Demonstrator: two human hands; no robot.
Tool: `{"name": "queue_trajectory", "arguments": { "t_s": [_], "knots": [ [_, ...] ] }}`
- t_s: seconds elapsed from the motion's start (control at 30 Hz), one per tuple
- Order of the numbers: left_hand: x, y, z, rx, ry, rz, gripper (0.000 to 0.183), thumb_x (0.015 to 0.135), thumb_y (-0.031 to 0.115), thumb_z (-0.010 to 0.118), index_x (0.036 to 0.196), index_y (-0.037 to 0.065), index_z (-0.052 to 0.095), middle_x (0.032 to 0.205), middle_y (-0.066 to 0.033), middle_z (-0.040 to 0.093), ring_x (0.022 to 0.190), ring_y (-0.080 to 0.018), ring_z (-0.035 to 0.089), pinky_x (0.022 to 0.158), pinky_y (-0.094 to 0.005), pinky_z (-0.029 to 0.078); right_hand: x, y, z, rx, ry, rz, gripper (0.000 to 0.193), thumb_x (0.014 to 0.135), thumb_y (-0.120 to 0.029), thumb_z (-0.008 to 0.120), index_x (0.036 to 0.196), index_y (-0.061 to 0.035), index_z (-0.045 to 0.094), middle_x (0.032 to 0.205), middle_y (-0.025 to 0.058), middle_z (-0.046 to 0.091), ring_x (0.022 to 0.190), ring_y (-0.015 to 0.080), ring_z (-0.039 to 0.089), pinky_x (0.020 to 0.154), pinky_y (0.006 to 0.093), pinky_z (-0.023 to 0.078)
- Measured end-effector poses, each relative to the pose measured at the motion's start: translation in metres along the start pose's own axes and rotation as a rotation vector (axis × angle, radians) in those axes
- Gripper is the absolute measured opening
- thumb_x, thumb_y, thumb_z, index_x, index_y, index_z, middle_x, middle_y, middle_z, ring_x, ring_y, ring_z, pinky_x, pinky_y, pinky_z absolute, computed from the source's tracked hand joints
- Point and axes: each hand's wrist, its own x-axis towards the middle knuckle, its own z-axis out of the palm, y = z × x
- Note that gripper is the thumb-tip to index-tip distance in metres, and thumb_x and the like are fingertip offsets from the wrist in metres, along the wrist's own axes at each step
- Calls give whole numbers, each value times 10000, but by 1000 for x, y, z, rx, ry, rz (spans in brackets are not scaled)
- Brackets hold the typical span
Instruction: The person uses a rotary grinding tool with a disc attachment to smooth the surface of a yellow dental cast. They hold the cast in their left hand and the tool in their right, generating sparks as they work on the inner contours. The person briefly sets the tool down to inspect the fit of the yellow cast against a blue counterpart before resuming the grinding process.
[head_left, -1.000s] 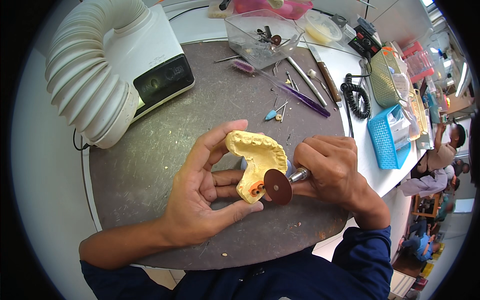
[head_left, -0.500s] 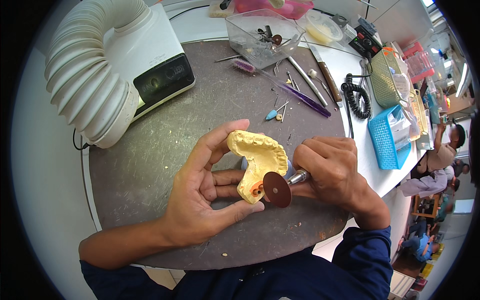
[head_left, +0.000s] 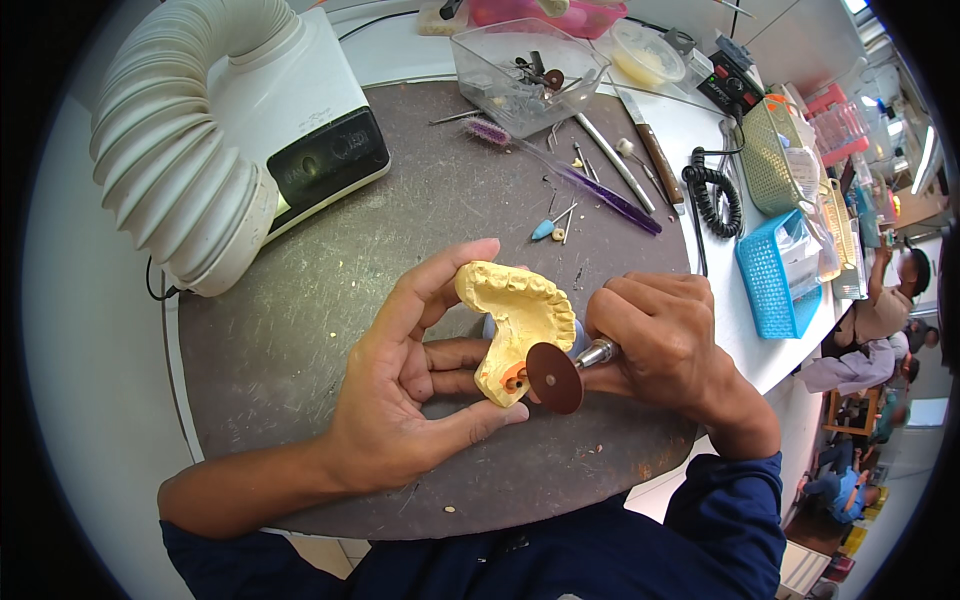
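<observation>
The yellow dental cast [head_left: 528,325], matte, horseshoe-shaped and scalloped with tooth forms, is held above the scratched dark surface [head_left: 300,400] by the left hand [head_left: 400,372], its grip partly open around the cast, forefinger at the top end and thumb at the lower end beside an orange patch [head_left: 512,376]. The right hand [head_left: 655,330] has its grip closed around a shiny metal handpiece [head_left: 600,351], whose flat brown disc [head_left: 555,378] overlaps the cast's edge, contact unclear. Farther out are a purple bristled brush [head_left: 618,205], a clear plastic tray [head_left: 490,90], a ribbed white hose [head_left: 165,150], a perforated blue basket [head_left: 765,280] and a black box [head_left: 733,88] bearing small pale lettering.
</observation>
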Motion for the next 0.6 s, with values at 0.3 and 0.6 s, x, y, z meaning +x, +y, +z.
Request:
{"name": "queue_trajectory", "arguments": {
  "t_s": [0.3, 0.6],
  "knots": [
    [1, 1, 1, -1, 8, -5, 929, 782, -138, 722, 1510, 35, 172, 1474, -201, 322, 1215, -296, 580, 997, -357, 549, 1, 0, -2, -18, -14, 10, 493, 702, -476, 810, 677, -90, 505, 572, 17, 510, 485, 178, 576, 422, 316, 431],
    [0, 0, 1, 9, 15, 5, 909, 784, -128, 727, 1496, 47, 190, 1444, -187, 352, 1202, -288, 590, 989, -352, 555, 1, -1, -1, -32, -11, 36, 509, 711, -488, 810, 654, -96, 491, 556, 10, 497, 470, 164, 566, 411, 309, 410]
  ]
}}
